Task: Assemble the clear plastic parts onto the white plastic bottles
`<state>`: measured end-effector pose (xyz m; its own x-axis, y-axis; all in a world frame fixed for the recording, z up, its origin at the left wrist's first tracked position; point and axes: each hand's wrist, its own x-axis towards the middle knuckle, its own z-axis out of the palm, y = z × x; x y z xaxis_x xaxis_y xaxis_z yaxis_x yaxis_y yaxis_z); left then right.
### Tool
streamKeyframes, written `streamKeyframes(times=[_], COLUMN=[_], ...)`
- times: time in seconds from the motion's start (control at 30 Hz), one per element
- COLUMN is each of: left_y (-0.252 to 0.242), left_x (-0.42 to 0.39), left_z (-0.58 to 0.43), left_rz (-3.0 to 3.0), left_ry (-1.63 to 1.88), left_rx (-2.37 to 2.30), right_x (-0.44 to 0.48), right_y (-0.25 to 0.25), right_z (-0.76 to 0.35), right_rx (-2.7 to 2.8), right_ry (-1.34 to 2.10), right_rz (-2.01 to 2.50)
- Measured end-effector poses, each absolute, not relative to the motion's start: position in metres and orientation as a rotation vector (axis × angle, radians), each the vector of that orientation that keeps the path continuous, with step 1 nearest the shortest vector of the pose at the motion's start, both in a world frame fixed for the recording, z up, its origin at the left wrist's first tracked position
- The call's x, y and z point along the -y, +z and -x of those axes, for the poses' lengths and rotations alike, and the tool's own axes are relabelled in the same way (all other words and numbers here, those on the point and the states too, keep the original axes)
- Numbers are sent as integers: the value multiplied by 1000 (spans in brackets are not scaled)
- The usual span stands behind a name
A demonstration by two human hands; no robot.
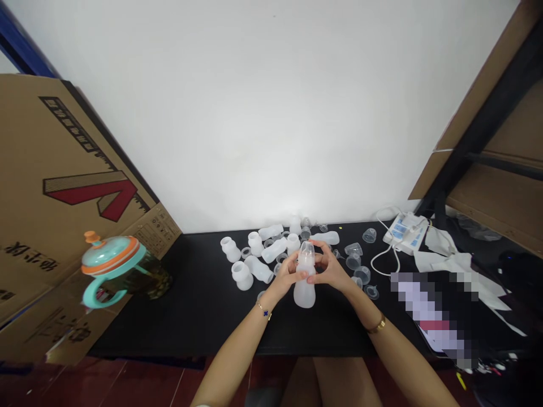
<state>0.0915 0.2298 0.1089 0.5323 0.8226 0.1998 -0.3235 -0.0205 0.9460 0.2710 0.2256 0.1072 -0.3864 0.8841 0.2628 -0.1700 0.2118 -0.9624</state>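
Frame centre, on the black table (203,305): we held a translucent baby bottle (304,285) upright, left hand (288,272) and right hand (328,268) with fingers clamped round its neck (loose bottles (258,254) behind; teal-lidded cup (114,265) at left).

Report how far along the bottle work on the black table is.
Done: hard to say; a few upright bottles stand at the left, their tops unclear. In hand: the left hand and right hand clasp the held bottle at its neck, fingers by its clear cap. Left: lying bottles behind and loose caps at the right.
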Motion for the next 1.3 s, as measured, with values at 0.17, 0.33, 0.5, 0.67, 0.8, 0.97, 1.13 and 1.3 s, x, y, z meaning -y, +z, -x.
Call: streamKeyframes(times=[0.17, 0.33, 0.5, 0.67, 0.8, 0.97, 1.13, 1.3], left_y=[107, 108, 112, 110, 108, 107, 105, 107], left_x=[-232, -232, -230, -232, -234, -234, -234, -232], left_z=[-93, -93, -91, -88, -87, -86, -88, -89], left_rz=[-1283, -1338, -1614, -1807, -1874, -1885, -1845, -1814], left_ry=[1051, 1146, 1227, 1191, 1171, 1155, 1169, 1165], left_rx=[-574, -729, -946, -1080, -1121, -1124, -1104, -1073], right_x=[-228, -228, -226, -225, -226, -226, -226, -225], right_y=[110, 113, 112, 112, 111, 111, 112, 112], right_z=[-273, -273, -270, -268, -269, -269, -269, -269], right_rx=[1528, 1600, 1739, 1784, 1781, 1795, 1779, 1774], right_ry=[1348, 1240, 1110, 1055, 1025, 993, 996, 977], right_rz=[758, 791, 808, 849, 866, 876, 871, 896])
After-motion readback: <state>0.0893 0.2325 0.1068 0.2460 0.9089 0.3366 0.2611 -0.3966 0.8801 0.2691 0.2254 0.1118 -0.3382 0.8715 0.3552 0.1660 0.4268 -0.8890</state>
